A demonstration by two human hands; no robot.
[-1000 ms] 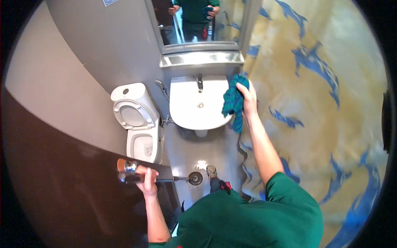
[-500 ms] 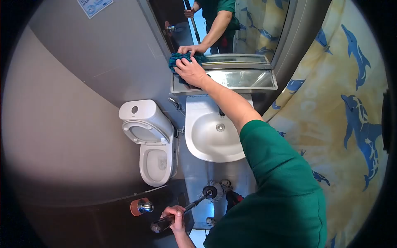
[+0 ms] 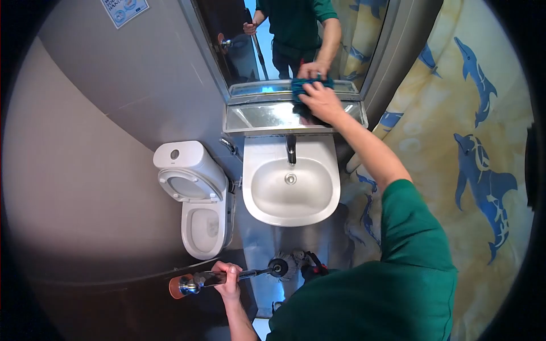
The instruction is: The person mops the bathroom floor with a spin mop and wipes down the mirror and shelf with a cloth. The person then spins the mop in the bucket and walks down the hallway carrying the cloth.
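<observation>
My right hand (image 3: pixel 322 102) presses a dark teal cloth (image 3: pixel 299 89) onto the metal-framed shelf (image 3: pixel 256 116) at the foot of the mirror (image 3: pixel 355 57). Its fingers curl over the cloth, which partly hides the shelf's middle. Low in the view, my left hand (image 3: pixel 228 279) is wrapped round the dark handle of a mop (image 3: pixel 250 274). The mop's round black hub and grey strands rest low, near the floor by my feet. Both hands also appear in the mirror.
A white washbasin (image 3: pixel 291 217) with a black tap (image 3: pixel 291 149) is below the shelf. To its left stands a toilet (image 3: pixel 200 213) with its lid raised. A dolphin-print curtain (image 3: pixel 432 187) hangs at right. A door with a metal knob (image 3: pixel 190 283) is at lower left.
My right hand has slid the cloth rightward along the shelf, from its left end to right of the middle. My left hand has shifted slightly left and up with the mop handle, now nearly level.
</observation>
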